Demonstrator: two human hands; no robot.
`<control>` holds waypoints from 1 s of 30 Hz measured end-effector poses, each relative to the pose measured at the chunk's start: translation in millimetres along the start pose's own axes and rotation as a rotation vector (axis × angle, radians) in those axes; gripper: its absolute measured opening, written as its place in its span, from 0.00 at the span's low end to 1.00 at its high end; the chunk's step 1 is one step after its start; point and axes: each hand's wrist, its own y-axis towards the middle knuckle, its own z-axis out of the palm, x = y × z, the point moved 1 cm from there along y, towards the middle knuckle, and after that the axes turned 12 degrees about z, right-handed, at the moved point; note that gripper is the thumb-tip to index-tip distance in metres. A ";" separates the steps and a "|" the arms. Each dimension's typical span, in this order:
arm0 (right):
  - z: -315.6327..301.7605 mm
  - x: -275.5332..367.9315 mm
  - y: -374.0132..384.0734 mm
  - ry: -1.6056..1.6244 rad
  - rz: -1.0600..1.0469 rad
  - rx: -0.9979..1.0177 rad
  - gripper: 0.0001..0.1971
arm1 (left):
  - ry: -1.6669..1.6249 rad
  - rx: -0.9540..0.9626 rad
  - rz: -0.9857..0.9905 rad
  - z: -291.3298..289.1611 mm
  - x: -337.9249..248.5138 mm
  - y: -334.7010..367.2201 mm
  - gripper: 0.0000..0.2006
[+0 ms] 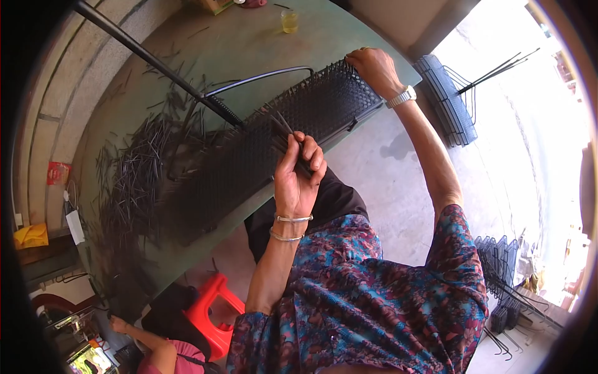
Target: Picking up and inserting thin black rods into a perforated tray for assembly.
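Note:
A long black mesh rack (336, 100) lies slantwise along the table's near edge, with rows of small openings and short points sticking up along its far side. My left hand (302, 162) is closed around a bundle of thin dark strips (283, 124), held above the middle of the rack. At the rack's right end, my right hand (372, 67) has its fingers bent and pressed together at the far corner. What sits between those fingertips is too small to make out. To the left of the rack, a large loose heap of similar dark strips (140, 162) covers the tabletop.
The green table (249, 43) has a curved far edge and carries a glass of yellowish liquid (289, 22). A black metal rod (149, 56) slants down to the rack. More wire racks (445, 100) stand at right. A red stool (215, 311) and another person's arm (152, 346) are at lower left.

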 end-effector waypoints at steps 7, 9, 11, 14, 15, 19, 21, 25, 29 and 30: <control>-8.4 26.9 -37.0 0.029 0.158 -0.079 0.12 | 0.027 -0.023 0.029 5.0 -1.1 -2.3 0.12; -15.6 39.5 -53.3 0.238 0.052 -0.065 0.10 | 0.101 0.019 0.055 4.4 -3.2 -2.5 0.10; -27.9 61.7 -76.4 0.679 0.196 0.225 0.08 | 0.101 0.043 0.060 1.3 -4.8 -1.9 0.10; -47.1 87.8 -105.9 0.910 0.236 0.435 0.10 | 0.076 0.068 0.050 0.0 -5.5 -2.6 0.10; -46.2 90.6 -113.6 1.017 0.255 0.498 0.10 | 0.052 0.068 0.036 0.0 -5.1 -3.2 0.10; -42.9 104.1 -130.0 1.103 0.258 0.577 0.10 | 0.029 0.060 0.030 0.5 -4.4 -6.1 0.10; -42.0 106.3 -133.6 1.145 0.267 0.598 0.11 | 0.004 0.059 0.025 1.4 -5.0 -7.4 0.11; -42.6 112.7 -137.1 1.060 0.209 0.518 0.11 | -0.024 0.065 0.007 1.0 -5.4 -11.2 0.11; -41.0 117.3 -137.2 1.069 0.207 0.548 0.12 | -0.036 0.033 -0.004 0.7 -5.6 -15.5 0.11; -39.9 116.6 -138.1 1.124 0.228 0.577 0.12 | -0.038 0.027 -0.007 -0.2 -4.8 -15.5 0.11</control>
